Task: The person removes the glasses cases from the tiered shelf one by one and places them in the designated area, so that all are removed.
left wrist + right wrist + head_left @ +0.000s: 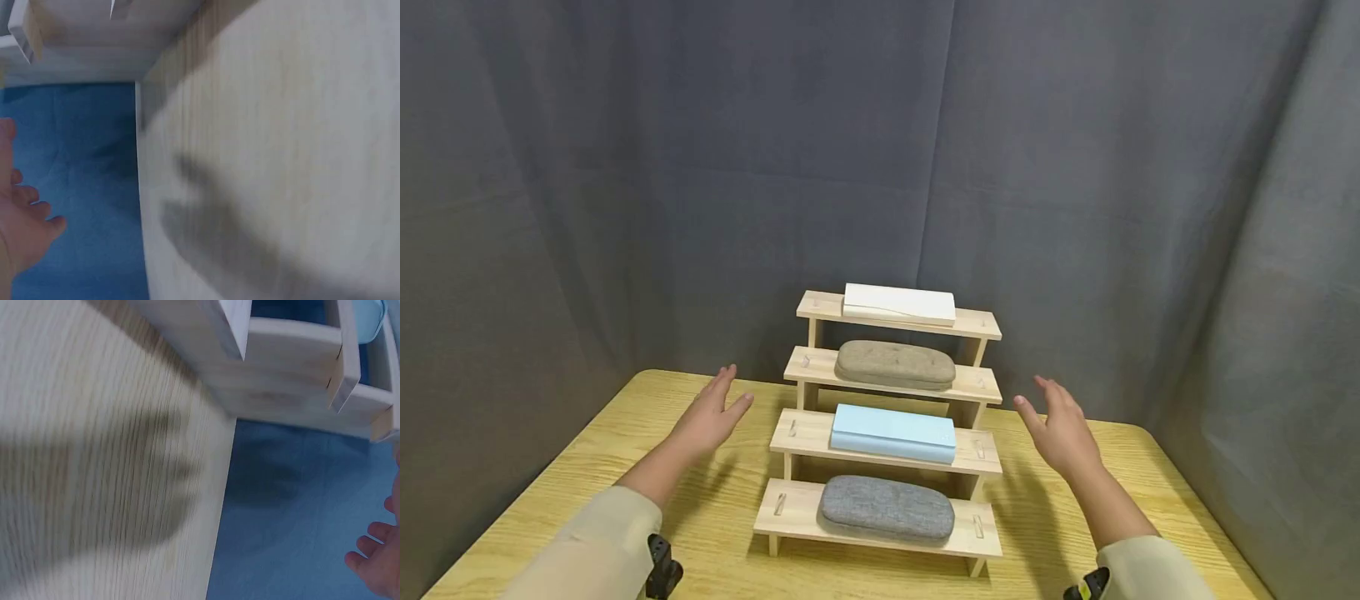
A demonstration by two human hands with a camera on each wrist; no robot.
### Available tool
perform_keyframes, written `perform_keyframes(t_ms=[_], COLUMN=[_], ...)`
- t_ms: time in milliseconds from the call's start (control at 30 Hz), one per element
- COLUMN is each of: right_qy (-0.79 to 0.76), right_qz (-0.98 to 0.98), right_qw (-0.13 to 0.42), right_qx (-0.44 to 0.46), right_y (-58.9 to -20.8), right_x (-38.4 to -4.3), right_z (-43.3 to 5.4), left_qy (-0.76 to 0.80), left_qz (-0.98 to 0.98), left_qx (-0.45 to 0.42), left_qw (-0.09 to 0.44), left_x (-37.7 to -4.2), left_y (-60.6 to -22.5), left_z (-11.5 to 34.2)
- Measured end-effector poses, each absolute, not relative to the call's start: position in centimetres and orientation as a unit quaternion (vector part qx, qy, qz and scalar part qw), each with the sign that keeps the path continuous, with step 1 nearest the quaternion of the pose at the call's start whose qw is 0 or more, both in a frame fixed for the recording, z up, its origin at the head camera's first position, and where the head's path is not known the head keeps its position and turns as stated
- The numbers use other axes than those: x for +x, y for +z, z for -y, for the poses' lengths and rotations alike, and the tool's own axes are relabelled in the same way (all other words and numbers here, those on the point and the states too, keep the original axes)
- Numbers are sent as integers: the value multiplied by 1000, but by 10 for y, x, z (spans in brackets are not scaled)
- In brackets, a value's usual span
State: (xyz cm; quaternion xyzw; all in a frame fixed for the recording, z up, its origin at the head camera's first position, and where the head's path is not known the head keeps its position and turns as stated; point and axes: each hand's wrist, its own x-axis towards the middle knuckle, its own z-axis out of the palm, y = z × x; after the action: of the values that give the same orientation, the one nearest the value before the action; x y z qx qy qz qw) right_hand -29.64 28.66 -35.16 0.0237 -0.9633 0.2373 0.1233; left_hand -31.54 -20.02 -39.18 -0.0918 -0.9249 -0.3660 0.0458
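Note:
A stepped wooden rack [782,443] stands on the table, with one case lying on each tier. From the top down these are a white glasses case [898,303], a brown fabric glasses case [895,364], a light blue glasses case [892,432] and a grey fabric glasses case [887,507]. My left hand [709,417] hovers left of the rack, fingers extended and thumb apart, holding nothing. On the other side my right hand [1060,429] is held up in the air, likewise with nothing in it. Both wrist views show the fingers at the frame's edge, beside the rack.
The yellow wood-grain table [700,533] reaches out on both sides of the rack. Grey curtains [760,167] hang behind it and along both sides. Dark wrist-worn devices [662,567] sit at the cuffs, and the hands cast shadows on the tabletop.

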Motion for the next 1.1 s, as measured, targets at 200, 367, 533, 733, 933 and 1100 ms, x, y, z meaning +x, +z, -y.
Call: perform_keyframes(t_ms=[200,367,533,733,933,1100], right_qy=[284,321,345,370,386,387], right_qz=[950,936,925,914,906,903], right_qw=[125,129,143,146,149,160], right_qx=[47,65,78,77,88,97], right_y=[-355,-356,-357,-364,-371,-377], right_x=[-277,-265,-253,-238,-225,-215], right_z=[-276,-266,-257,-248,-238,-231], left_qy=[-422,-468,-497,-532,-545,-560], left_qz=[902,879,862,840,831,822], left_qx=[-88,-89,-102,-108,-110,-102], left_qw=[8,-8,-2,-1,9,2], left_x=[-295,-278,-264,-248,-232,-222], left_y=[-406,-412,-419,-430,-439,-443], left_z=[196,191,187,180,173,166])
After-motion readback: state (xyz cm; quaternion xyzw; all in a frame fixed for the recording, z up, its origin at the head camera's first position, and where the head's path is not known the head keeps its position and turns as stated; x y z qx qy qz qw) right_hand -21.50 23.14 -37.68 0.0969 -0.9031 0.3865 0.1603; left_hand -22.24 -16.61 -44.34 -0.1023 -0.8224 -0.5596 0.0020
